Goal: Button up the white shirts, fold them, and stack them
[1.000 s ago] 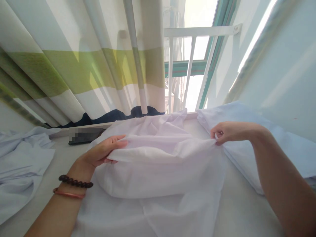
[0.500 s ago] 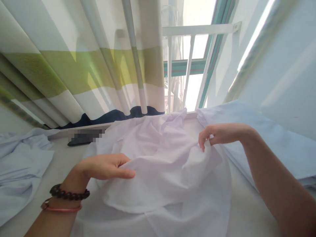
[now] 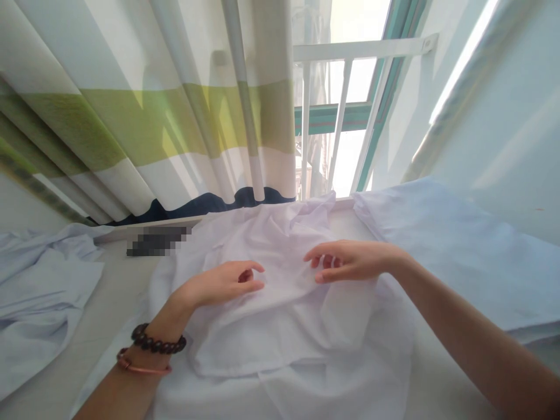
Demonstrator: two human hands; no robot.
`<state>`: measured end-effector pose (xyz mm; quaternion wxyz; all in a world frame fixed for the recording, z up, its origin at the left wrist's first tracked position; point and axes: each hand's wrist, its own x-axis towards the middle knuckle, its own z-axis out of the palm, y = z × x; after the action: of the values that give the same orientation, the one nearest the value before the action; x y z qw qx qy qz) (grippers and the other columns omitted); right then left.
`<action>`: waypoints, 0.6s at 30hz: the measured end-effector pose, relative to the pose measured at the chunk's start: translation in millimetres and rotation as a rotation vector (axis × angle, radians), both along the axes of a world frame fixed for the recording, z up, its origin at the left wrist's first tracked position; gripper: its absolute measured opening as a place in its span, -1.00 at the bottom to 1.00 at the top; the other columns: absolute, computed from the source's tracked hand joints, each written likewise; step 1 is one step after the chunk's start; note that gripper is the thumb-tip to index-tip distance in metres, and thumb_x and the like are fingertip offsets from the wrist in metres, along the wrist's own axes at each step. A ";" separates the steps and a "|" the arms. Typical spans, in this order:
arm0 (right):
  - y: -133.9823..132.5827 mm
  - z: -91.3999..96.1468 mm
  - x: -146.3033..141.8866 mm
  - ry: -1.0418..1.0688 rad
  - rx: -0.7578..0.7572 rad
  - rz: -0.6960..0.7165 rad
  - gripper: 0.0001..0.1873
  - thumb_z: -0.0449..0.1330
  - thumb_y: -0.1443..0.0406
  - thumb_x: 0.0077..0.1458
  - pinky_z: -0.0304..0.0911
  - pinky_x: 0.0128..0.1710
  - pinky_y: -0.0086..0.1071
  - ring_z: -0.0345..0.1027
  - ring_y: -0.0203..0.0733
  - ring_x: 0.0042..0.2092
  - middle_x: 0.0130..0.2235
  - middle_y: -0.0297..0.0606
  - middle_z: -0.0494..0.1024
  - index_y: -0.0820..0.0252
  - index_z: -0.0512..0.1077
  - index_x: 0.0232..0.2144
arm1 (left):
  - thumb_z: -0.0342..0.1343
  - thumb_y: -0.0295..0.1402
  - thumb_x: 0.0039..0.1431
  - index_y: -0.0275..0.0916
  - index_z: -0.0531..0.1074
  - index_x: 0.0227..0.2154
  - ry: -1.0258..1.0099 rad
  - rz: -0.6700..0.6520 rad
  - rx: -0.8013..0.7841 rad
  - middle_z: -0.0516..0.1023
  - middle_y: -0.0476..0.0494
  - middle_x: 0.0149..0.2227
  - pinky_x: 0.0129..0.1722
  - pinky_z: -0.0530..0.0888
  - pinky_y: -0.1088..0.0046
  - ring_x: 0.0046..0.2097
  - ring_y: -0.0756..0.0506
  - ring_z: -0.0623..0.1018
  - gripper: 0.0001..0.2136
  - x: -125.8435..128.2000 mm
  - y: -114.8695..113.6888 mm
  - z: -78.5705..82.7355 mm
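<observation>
A crumpled white garment [image 3: 262, 344] lies spread in front of me, with a loose fold and hem edge across its middle. My left hand [image 3: 221, 284] is over the left part of this cloth, its thumb and fingers apart with nothing between them. Over the right part of the cloth is my right hand [image 3: 350, 261], fingers loosely curved, thumb apart from them and holding nothing. Whether either hand brushes the fabric I cannot tell. A dark bead bracelet [image 3: 158, 341] and a copper-coloured bangle [image 3: 144, 368] circle my left wrist.
Flat folded white cloth [image 3: 455, 251] lies to the right, and rumpled white cloth [image 3: 39, 303] to the left. A dark, blurred-out flat object [image 3: 157, 241] rests near the back edge. Behind are a striped curtain [image 3: 153, 122] and white window railings [image 3: 341, 105].
My right hand has let go of the garment's right side and moved left. My left hand has come off the fold and shifted right and up. The raised fold has settled lower.
</observation>
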<state>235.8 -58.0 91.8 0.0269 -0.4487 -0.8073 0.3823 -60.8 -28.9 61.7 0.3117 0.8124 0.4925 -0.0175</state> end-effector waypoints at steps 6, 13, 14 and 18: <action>19.8 -46.5 -25.1 -0.287 0.281 -0.209 -0.34 0.14 0.08 0.07 0.20 -0.04 -0.18 0.31 0.13 0.04 0.05 0.06 0.42 0.25 0.20 0.17 | -0.14 -0.10 0.23 -0.31 0.11 0.25 0.345 0.310 0.656 0.18 -0.41 0.22 0.12 0.20 -0.02 0.20 -0.39 0.23 -0.41 -4.5 10.8 -16.1; 26.6 -25.5 7.2 -0.391 0.019 -0.112 -0.69 0.15 0.27 -0.02 0.25 -0.44 -0.34 0.43 -0.14 -0.46 -0.39 -0.25 0.52 0.15 0.40 -0.16 | -0.21 -0.31 0.30 -0.31 0.34 0.10 0.444 0.313 0.657 0.43 -0.38 0.02 -0.03 0.40 0.15 0.05 -0.28 0.42 -0.60 -8.6 42.0 -49.6; 28.0 -23.6 12.5 -0.389 -0.004 -0.148 -0.68 0.11 0.28 0.01 0.24 -0.48 -0.35 0.40 -0.18 -0.52 -0.41 -0.26 0.51 0.16 0.38 -0.13 | -0.21 -0.32 0.31 -0.28 0.36 0.08 0.417 0.295 0.677 0.39 -0.37 0.07 0.03 0.37 0.16 0.10 -0.28 0.39 -0.61 -4.1 47.8 -55.3; 35.0 -24.4 24.2 -0.377 0.289 -0.329 -0.75 0.03 0.35 0.06 0.28 -0.25 -0.29 0.45 -0.04 -0.23 -0.23 -0.09 0.51 0.22 0.36 -0.17 | -0.26 -0.19 0.33 -0.21 0.11 0.26 0.356 0.248 0.585 0.07 -0.35 0.32 0.20 0.12 -0.06 0.31 -0.35 0.09 -0.51 19.1 69.6 -71.9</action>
<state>260.0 -23.0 67.4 0.0015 -0.6283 -0.7606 0.1636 -41.6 40.7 -10.2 -0.0249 0.7853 0.6182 0.0208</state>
